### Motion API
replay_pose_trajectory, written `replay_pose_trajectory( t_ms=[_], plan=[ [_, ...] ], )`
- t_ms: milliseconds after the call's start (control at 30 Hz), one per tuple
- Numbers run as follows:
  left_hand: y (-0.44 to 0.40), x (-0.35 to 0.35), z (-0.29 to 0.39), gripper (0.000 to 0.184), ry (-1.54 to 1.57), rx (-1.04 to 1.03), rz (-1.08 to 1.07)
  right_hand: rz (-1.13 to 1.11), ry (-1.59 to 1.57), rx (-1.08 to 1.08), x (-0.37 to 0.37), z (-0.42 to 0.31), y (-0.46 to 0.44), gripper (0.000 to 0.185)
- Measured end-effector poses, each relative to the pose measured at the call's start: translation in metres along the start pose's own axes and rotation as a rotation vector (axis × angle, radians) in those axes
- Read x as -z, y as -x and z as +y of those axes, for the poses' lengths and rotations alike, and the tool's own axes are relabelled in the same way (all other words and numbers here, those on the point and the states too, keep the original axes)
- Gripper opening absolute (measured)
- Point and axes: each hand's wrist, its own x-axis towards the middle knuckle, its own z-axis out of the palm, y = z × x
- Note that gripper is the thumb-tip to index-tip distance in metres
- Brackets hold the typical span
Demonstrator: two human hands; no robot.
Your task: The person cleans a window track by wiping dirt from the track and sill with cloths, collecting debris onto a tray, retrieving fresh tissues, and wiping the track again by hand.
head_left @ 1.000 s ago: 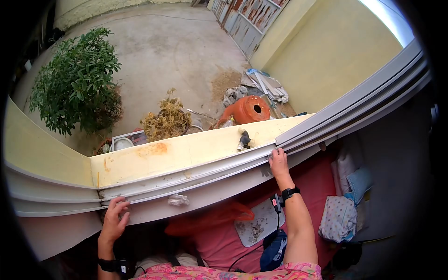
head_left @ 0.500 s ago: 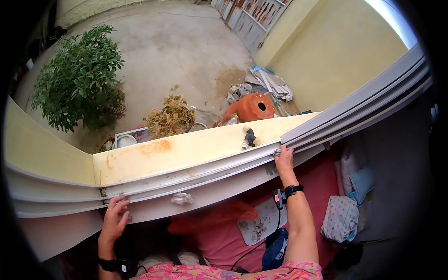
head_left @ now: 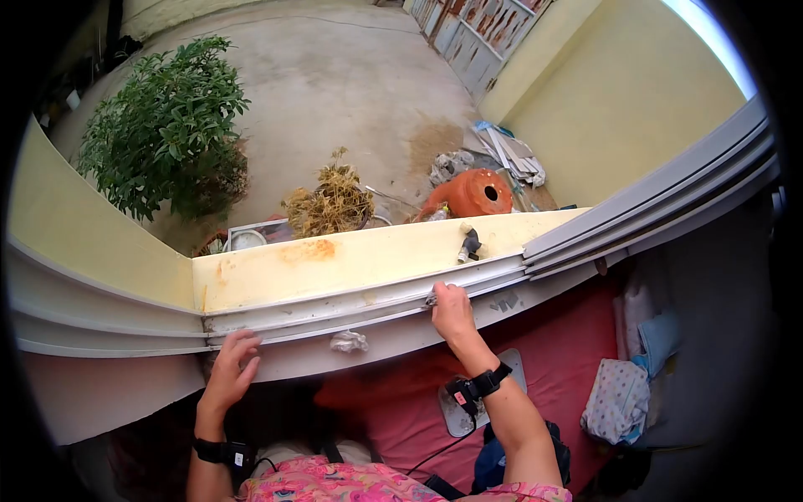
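A white window track [head_left: 360,305] runs along the sill. My right hand [head_left: 454,311] is closed on a small greyish wad [head_left: 432,299] and presses it into the track, right of the middle. At the track's left end, my left hand [head_left: 234,366] rests with its fingers apart on the frame edge, holding nothing. Between the two hands a crumpled white wad [head_left: 349,341] lies on the inner ledge. Dark marks [head_left: 504,300] show on the ledge to the right of my right hand.
A black pipe fitting [head_left: 469,243] lies on the yellow outer sill [head_left: 335,253]. Outside are a green bush [head_left: 171,125], a dried potted plant [head_left: 330,201] and an orange pot [head_left: 477,194]. Below the ledge, a tray [head_left: 456,418] and folded cloths [head_left: 617,400] lie on a red cover [head_left: 401,435].
My right hand has slid left along the track with the small wad, away from the sliding frames' end. The view has shifted slightly. My left hand stays at the track's left end.
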Motion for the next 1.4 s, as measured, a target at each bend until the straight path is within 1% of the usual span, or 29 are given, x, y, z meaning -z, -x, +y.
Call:
replay_pose_trajectory(
  t_ms=[33,100,167,200,233,300,367,433,500,533,567,600,633,667,700,733,767,800,833,900,967,1000,1033,1100,1133,1167,1233,1267,1400],
  plan=[
    [-0.001,0.000,0.000,0.031,0.006,-0.015,0.005,-0.062,-0.109,0.100,-0.002,-0.007,0.003,0.025],
    [-0.001,0.000,0.000,0.031,0.001,-0.012,0.012,-0.029,-0.342,0.248,0.007,-0.017,0.003,0.029],
    [-0.001,0.002,-0.001,0.031,0.000,-0.005,0.014,-0.022,-0.378,0.079,0.026,-0.020,0.001,0.031],
    [-0.001,0.000,-0.005,0.031,0.007,-0.018,0.019,0.034,-0.349,0.056,0.021,-0.005,-0.001,0.030],
    [-0.002,-0.002,-0.005,0.031,0.005,-0.015,0.020,0.024,-0.277,0.013,0.020,0.006,-0.003,0.027],
    [-0.005,-0.011,0.002,0.031,-0.042,-0.096,-0.050,0.027,-0.116,-0.102,0.010,0.015,-0.001,0.025],
    [-0.015,-0.021,0.015,0.033,-0.042,-0.087,-0.095,0.036,-0.097,-0.114,-0.004,0.003,0.000,0.025],
    [-0.030,-0.035,0.019,0.039,-0.285,-0.351,-0.198,0.049,-0.081,-0.127,-0.018,-0.024,0.002,0.025],
    [-0.043,-0.053,0.029,0.042,-0.310,-0.382,-0.224,0.162,-0.179,0.079,-0.026,-0.056,0.008,0.018],
    [-0.049,-0.065,0.032,0.045,-0.330,-0.421,-0.252,0.165,-0.179,0.078,-0.029,-0.060,0.008,0.018],
    [-0.054,-0.078,0.034,0.045,-0.331,-0.426,-0.253,0.127,-0.295,0.097,-0.031,-0.061,0.008,0.019],
    [-0.058,-0.091,0.035,0.042,-0.411,-0.476,-0.243,0.090,-0.410,0.115,-0.032,-0.062,0.008,0.020],
    [-0.063,-0.102,0.033,0.040,-0.489,-0.532,-0.234,0.099,-0.405,0.106,-0.027,-0.062,0.010,0.020],
    [-0.065,-0.115,0.027,0.031,-0.565,-0.603,-0.161,0.191,-0.510,0.078,-0.020,-0.061,0.015,0.022],
    [-0.066,-0.123,0.022,0.031,-0.557,-0.619,-0.169,0.284,-0.613,0.048,-0.015,-0.058,0.021,0.023],
    [-0.067,-0.128,0.018,0.025,-0.601,-0.640,-0.202,0.320,-0.608,-0.033,-0.014,-0.053,0.030,0.024],
    [-0.069,-0.132,0.014,0.020,-0.648,-0.667,-0.233,0.337,-0.598,-0.048,-0.017,-0.048,0.038,0.024],
    [-0.068,-0.134,0.012,0.020,-0.645,-0.687,-0.242,0.388,-0.635,-0.141,-0.024,-0.042,0.046,0.026],
    [-0.066,-0.135,0.009,0.015,-0.597,-0.712,-0.201,0.436,-0.674,-0.231,-0.031,-0.035,0.054,0.027],
    [-0.070,-0.137,0.021,0.011,-0.555,-0.751,-0.164,0.472,-0.668,-0.240,-0.048,-0.016,0.064,0.029],
    [-0.072,-0.132,0.051,0.011,-0.317,-0.599,-0.119,0.529,-0.630,-0.251,-0.059,-0.001,0.067,0.031],
    [-0.079,-0.127,0.067,0.012,-0.306,-0.580,-0.162,0.547,-0.621,-0.251,-0.060,0.003,0.065,0.032],
    [-0.088,-0.126,0.078,0.013,-0.209,-0.537,-0.187,0.560,-0.628,-0.260,-0.065,0.008,0.062,0.032],
    [-0.113,-0.130,0.102,0.014,-0.160,-0.447,-0.213,0.554,-0.517,-0.226,-0.075,0.018,0.052,0.028],
    [-0.125,-0.137,0.109,0.015,-0.091,-0.386,-0.260,0.568,-0.522,-0.240,-0.076,0.019,0.051,0.028],
    [-0.137,-0.144,0.118,0.015,-0.102,-0.400,-0.272,0.555,-0.479,-0.257,-0.078,0.019,0.048,0.027],
    [-0.162,-0.164,0.135,0.011,-0.156,-0.647,-0.240,0.529,-0.393,-0.295,-0.080,0.016,0.042,0.025],
    [-0.176,-0.177,0.139,0.009,-0.198,-0.698,-0.235,0.571,-0.368,-0.302,-0.081,0.014,0.041,0.024],
    [-0.227,-0.240,0.161,0.007,-0.158,-0.747,-0.366,0.602,-0.414,-0.281,-0.080,0.012,0.042,0.024]
  ],
)
